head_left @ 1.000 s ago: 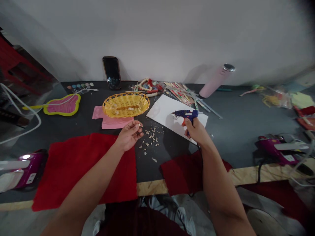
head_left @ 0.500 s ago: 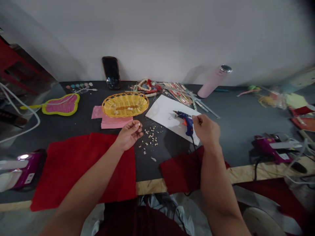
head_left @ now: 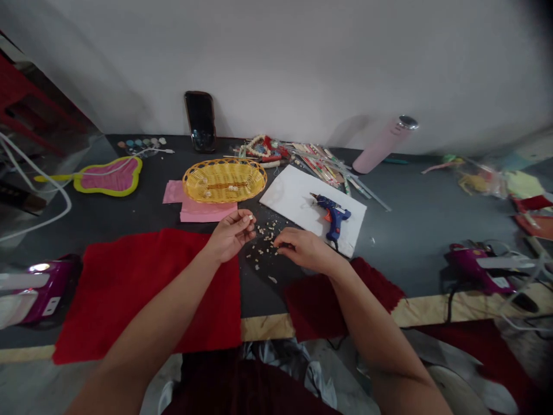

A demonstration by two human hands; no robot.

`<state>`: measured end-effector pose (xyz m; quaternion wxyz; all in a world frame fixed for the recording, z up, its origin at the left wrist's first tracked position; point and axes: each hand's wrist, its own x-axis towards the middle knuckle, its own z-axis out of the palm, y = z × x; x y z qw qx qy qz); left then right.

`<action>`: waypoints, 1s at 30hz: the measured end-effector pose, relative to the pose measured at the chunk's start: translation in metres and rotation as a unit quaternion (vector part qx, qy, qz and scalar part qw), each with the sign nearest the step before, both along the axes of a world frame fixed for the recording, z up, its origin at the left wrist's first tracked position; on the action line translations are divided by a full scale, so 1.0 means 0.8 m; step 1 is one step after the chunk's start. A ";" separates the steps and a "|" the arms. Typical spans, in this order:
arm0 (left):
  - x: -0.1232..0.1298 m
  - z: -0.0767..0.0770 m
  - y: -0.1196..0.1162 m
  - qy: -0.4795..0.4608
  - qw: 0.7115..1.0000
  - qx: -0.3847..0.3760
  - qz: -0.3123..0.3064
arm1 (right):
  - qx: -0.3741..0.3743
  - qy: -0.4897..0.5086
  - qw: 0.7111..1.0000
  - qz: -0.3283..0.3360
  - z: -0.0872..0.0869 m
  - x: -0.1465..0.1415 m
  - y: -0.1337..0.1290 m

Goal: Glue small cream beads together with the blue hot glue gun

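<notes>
Between the thumb and fingertips of my left hand (head_left: 234, 235) is a small pale piece (head_left: 250, 217). My right hand (head_left: 302, 249) is over the right side of the scattered small pale pieces (head_left: 260, 251), its fingers bent together at the tabletop; whatever they may hold is too small to make out. The blue glue gun (head_left: 333, 214) lies on a white board (head_left: 294, 199), beyond my right hand. A yellow woven basket (head_left: 224, 181) rests partly on pink sheets (head_left: 207, 213), behind my left hand.
Red cloth (head_left: 151, 288) lies at the left and dark red cloth (head_left: 311, 305) at the front. A phone (head_left: 201, 121) leans on the wall. Patterned sticks (head_left: 322, 164) and a pink bottle (head_left: 384, 145) stand or lie at the back. Purple devices (head_left: 484, 268) flank the table.
My right hand has left the glue gun, now lying on the white board, and moved left and nearer to the scattered pieces. My left hand still pinches its small piece.
</notes>
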<state>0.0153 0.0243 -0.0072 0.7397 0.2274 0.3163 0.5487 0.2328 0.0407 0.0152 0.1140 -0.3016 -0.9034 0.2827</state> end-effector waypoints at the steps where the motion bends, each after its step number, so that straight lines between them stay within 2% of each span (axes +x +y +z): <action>1: 0.000 0.000 0.000 0.001 1.000 -0.002 0.000 | -0.003 -0.009 1.000 0.001 -0.002 0.000 -0.001; 6: 0.002 0.001 -0.001 0.011 1.000 -0.003 -0.011 | 0.009 -0.024 1.000 0.002 -0.008 -0.002 -0.006; 8: 0.004 0.001 -0.004 0.016 1.000 0.001 -0.020 | 0.012 0.029 0.999 -0.013 -0.008 -0.004 -0.006; 10: 0.008 0.000 -0.007 0.022 0.999 -0.003 -0.028 | 0.016 0.108 0.992 -0.059 -0.007 -0.006 -0.006; 13: 0.017 0.000 -0.014 0.034 0.998 -0.015 -0.042 | 0.038 0.217 0.964 -0.151 -0.003 -0.010 -0.008; 15: 0.023 -0.001 -0.018 0.039 0.998 -0.014 -0.053 | 0.053 0.266 0.947 -0.174 0.000 -0.013 -0.012; 21: 0.032 -0.004 -0.023 0.036 0.996 -0.011 -0.081 | 0.047 0.306 0.942 -0.129 -0.006 -0.021 -0.021; 30: 0.033 -0.003 -0.024 0.058 0.995 -0.023 -0.083 | 0.052 0.313 0.940 -0.122 -0.009 -0.023 -0.018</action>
